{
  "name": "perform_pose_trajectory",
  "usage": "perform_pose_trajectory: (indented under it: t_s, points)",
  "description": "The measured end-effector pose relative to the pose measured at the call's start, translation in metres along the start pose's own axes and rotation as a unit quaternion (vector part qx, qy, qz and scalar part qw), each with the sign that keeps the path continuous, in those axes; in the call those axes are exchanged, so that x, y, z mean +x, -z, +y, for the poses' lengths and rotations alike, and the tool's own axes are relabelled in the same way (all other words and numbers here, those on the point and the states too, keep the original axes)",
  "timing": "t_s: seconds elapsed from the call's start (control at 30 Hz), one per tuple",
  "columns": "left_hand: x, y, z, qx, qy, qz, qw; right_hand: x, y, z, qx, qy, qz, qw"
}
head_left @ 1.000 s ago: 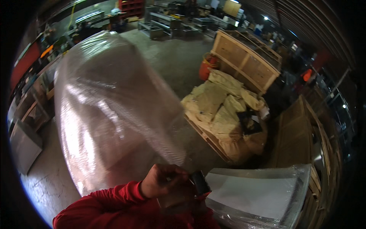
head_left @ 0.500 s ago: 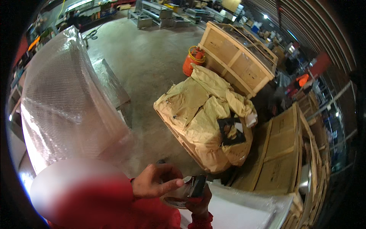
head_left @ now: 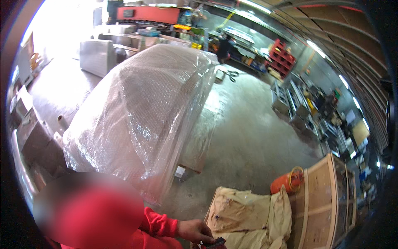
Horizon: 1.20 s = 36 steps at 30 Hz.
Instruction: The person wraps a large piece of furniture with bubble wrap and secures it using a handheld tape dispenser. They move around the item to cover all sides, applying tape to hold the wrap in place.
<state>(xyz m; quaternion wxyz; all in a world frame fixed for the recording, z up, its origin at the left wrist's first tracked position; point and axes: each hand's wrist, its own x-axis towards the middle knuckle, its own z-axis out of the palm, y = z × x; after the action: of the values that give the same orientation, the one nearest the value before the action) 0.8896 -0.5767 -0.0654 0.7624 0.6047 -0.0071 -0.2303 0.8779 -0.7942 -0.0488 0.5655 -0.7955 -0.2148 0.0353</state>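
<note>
At the lower edge my left hand (head_left: 195,230), in a red sleeve, has its fingers bent and closed together. The fingertips touch the dark head of a hand-held tape dispenser (head_left: 213,244). Whatever they pinch there is too small to make out. Most of the dispenser is cut off by the picture's lower edge, and my right hand is out of view. Ahead and to the left stands a large bulky load wrapped in clear bubble wrap (head_left: 145,103). Just beyond my left hand lies a tan-covered bundle (head_left: 244,211).
An orange gas cylinder (head_left: 287,182) stands beside a wooden crate (head_left: 319,203) at the right. Bare concrete floor (head_left: 248,124) stretches between the wrapped load and metal frames (head_left: 286,99). Far back, a person (head_left: 225,47) is near a workbench and red racks (head_left: 280,58).
My view has swung left, bringing the wrapped load to the middle. My hands have shifted lower in the picture; the right one, which held the tape dispenser, has left it.
</note>
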Motion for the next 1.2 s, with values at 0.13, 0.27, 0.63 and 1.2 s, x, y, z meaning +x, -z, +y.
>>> perform_pose_trajectory:
  t_s: [0.13,0.27,0.63,1.2]
  points:
    - [0.026,0.021,0.027,-0.04,0.035,0.104,0.993,0.079,0.03,0.051,-0.003,0.013,-0.135,0.991]
    - [0.048,0.04,0.036,0.155,-0.068,0.296,0.94,0.175,0.039,0.057,-0.148,0.251,-0.187,0.938]
    - [0.052,0.118,0.126,0.302,-0.135,0.524,0.785,0.345,-0.019,0.02,0.027,0.369,-0.361,0.856]
    - [-0.137,0.461,0.281,0.438,0.114,0.722,0.523,0.565,-0.271,-0.276,-0.282,0.315,-0.563,0.71]
